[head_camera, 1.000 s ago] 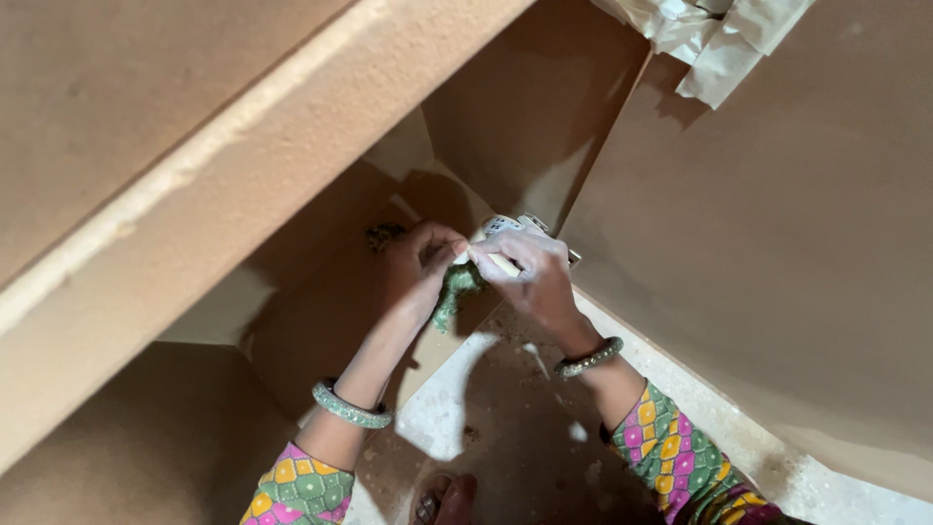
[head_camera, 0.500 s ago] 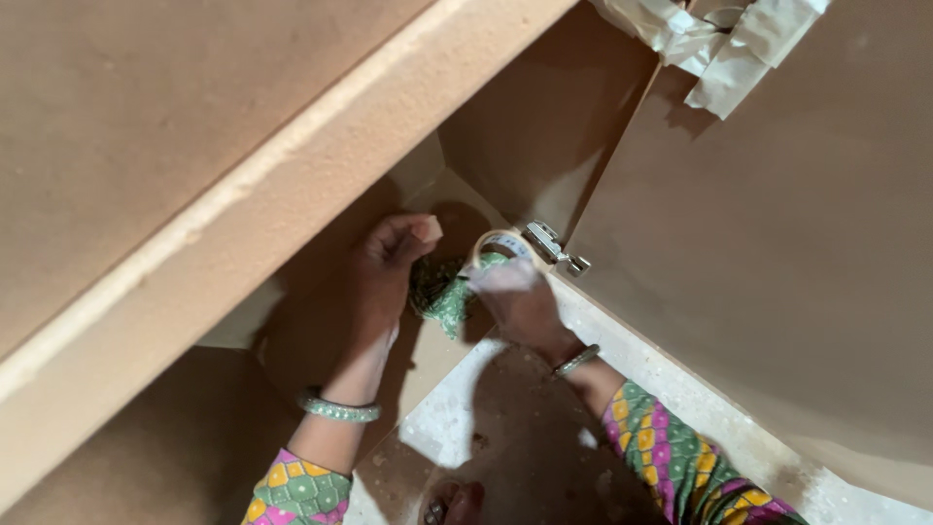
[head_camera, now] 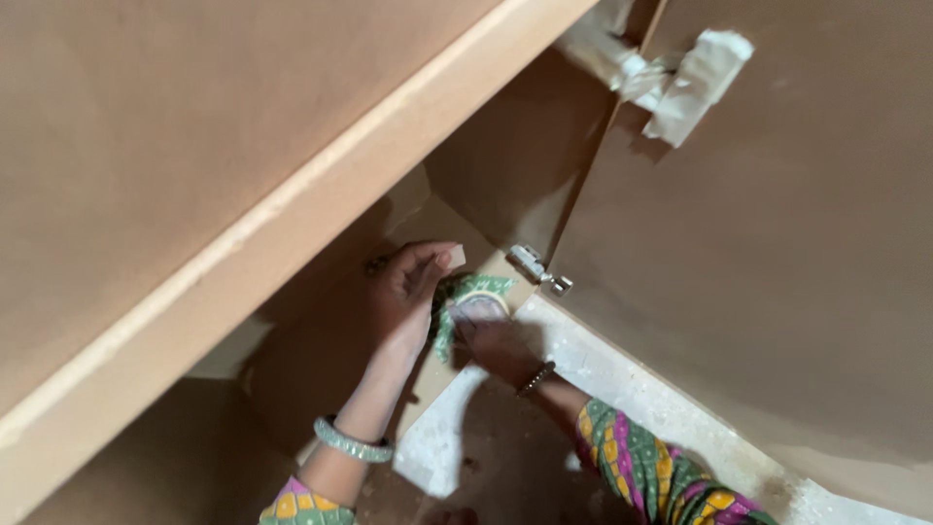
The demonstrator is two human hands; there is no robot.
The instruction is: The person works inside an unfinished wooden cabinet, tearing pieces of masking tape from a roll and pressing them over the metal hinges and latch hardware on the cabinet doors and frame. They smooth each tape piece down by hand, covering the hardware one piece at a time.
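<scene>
Brown cabinet door (head_camera: 758, 292), metal hinge (head_camera: 540, 270).

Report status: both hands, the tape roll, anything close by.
Left hand pinching a strip end of tape. Right hand gripping the tape roll against the cabinet base. Metal hinge close beside the roll, open door right.

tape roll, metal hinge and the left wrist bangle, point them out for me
tape roll (head_camera: 479, 303): head view, on the pale top face of the roll.
metal hinge (head_camera: 533, 264): head view, on the silver plate at the door's lower corner.
bangle (head_camera: 352, 442): head view, on the silvery band round the left wrist.
</scene>
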